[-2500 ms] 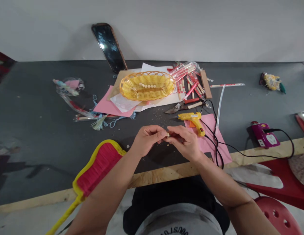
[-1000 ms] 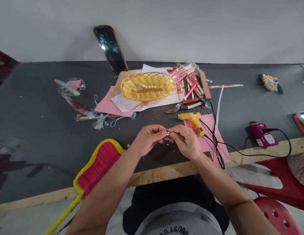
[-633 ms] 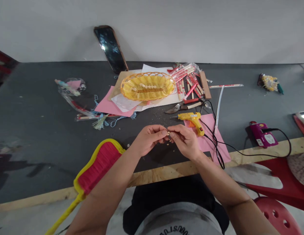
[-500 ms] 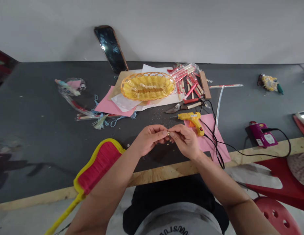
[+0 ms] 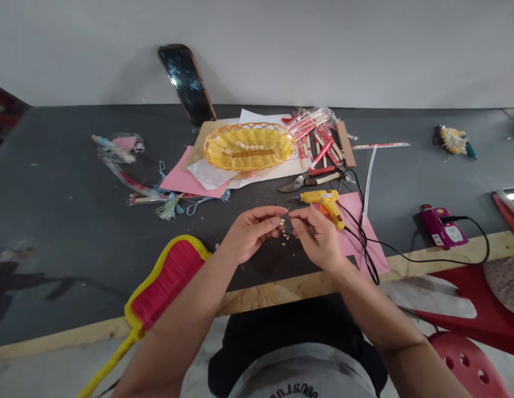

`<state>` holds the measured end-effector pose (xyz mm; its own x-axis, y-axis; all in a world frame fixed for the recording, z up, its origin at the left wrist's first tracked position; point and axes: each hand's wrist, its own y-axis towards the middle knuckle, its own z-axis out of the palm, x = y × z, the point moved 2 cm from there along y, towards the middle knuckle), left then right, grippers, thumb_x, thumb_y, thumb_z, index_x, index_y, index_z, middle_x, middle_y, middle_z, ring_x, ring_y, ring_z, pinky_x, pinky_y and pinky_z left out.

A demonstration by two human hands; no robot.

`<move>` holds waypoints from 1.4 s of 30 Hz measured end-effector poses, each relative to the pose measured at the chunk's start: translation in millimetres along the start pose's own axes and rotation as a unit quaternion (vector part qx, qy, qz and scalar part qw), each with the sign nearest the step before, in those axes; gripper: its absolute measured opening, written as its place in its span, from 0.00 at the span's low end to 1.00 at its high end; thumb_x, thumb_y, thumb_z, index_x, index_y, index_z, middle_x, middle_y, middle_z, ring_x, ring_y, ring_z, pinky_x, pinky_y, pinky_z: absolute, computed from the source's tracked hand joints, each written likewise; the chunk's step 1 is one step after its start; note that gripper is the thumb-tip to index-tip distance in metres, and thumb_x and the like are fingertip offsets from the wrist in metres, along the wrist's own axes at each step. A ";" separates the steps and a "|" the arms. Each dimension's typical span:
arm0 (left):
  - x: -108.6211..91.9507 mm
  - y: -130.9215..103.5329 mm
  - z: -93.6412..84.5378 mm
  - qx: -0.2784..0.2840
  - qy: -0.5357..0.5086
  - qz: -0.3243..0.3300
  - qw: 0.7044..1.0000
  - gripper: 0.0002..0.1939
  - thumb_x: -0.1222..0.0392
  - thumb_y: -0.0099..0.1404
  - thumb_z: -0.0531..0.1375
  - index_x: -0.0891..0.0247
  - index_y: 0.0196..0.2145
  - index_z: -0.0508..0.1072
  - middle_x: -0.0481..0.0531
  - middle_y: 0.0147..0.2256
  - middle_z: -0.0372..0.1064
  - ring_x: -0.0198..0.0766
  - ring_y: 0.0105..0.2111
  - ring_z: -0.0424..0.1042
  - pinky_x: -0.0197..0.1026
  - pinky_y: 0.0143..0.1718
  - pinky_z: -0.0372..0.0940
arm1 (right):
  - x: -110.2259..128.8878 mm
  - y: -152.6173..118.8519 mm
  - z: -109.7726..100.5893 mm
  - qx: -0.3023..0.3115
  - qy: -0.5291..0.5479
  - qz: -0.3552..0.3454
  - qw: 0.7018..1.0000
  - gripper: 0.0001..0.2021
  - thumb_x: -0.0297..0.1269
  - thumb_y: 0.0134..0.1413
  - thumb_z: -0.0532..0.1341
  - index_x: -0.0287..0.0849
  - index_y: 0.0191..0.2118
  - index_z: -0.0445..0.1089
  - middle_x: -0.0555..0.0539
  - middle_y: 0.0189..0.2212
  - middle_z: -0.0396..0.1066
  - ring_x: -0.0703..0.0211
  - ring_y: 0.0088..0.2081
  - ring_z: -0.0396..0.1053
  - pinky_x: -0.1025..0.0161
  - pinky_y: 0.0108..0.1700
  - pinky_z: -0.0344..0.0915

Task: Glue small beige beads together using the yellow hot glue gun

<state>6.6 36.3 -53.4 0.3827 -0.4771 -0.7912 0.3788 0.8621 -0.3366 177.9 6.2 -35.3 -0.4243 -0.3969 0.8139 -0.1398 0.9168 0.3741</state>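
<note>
My left hand point(image 5: 257, 229) is closed, with a small pale wooden piece point(image 5: 282, 221) pinched at its thumb tip. Close beside it, my right hand point(image 5: 315, 235) has its thumb and index finger bent near each other; whether anything is between them is too small to make out. Several small cream-coloured bits point(image 5: 284, 237) lie on the dark table below the fingertips. A yellow glue gun point(image 5: 323, 199) rests just beyond my right hand, its nozzle pointing left. Past that are pruning shears point(image 5: 309, 181) with red and pale handles.
A yellow woven basket point(image 5: 248, 146) holding small pale pieces sits on papers. Wrapped chopsticks point(image 5: 319, 138) lie right of it. A phone point(image 5: 187, 83) leans on the wall. A pink-and-yellow fan-shaped object point(image 5: 169, 279) is by my left forearm. A black cord point(image 5: 402, 257) runs to a purple power box point(image 5: 443, 228).
My fingertips were together around a small piece; now the hands have drawn slightly apart, and the pale piece shows at my left thumb. The surrounding things have stayed in place.
</note>
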 end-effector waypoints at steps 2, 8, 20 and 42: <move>-0.5 -0.2 0.3 -0.001 -0.002 -0.004 1.000 0.17 0.57 0.47 0.77 0.64 0.36 0.85 0.51 0.26 0.77 0.29 0.24 0.72 0.30 0.28 0.68 | 4.8 -1.5 -8.9 0.004 -0.039 -0.005 0.999 0.06 0.32 0.67 0.56 0.44 0.44 0.71 0.46 0.38 0.78 0.57 0.41 0.76 0.58 0.44 0.73; 0.6 0.4 -0.7 0.007 0.012 0.006 1.000 0.13 0.57 0.52 0.75 0.64 0.34 0.84 0.50 0.27 0.76 0.27 0.23 0.69 0.31 0.29 0.67 | -1.2 -9.3 -51.8 0.013 -0.195 -0.012 0.981 0.08 0.33 0.67 0.56 0.44 0.45 0.72 0.42 0.41 0.76 0.52 0.44 0.75 0.55 0.47 0.73; 0.4 -0.3 0.6 0.032 0.006 0.027 0.999 0.11 0.58 0.55 0.74 0.65 0.35 0.82 0.49 0.27 0.75 0.26 0.24 0.69 0.31 0.31 0.67 | -20.8 -9.2 -66.3 0.047 -0.298 0.006 0.953 0.11 0.36 0.66 0.57 0.42 0.50 0.71 0.38 0.47 0.75 0.44 0.50 0.72 0.47 0.52 0.71; -2.8 2.8 -0.4 0.006 -0.035 0.062 0.997 0.11 0.60 0.52 0.75 0.64 0.33 0.81 0.50 0.27 0.77 0.27 0.24 0.71 0.32 0.30 0.69 | -49.3 5.6 -73.9 0.061 -0.359 0.212 0.907 0.09 0.36 0.55 0.60 0.42 0.40 0.75 0.44 0.34 0.78 0.56 0.30 0.72 0.62 0.31 0.60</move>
<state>6.3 40.1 -52.3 0.4855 -0.3777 -0.7884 0.3342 0.9136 -0.2318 264.1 27.6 -40.4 -0.9299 0.0846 0.3579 0.0931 0.9956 0.0065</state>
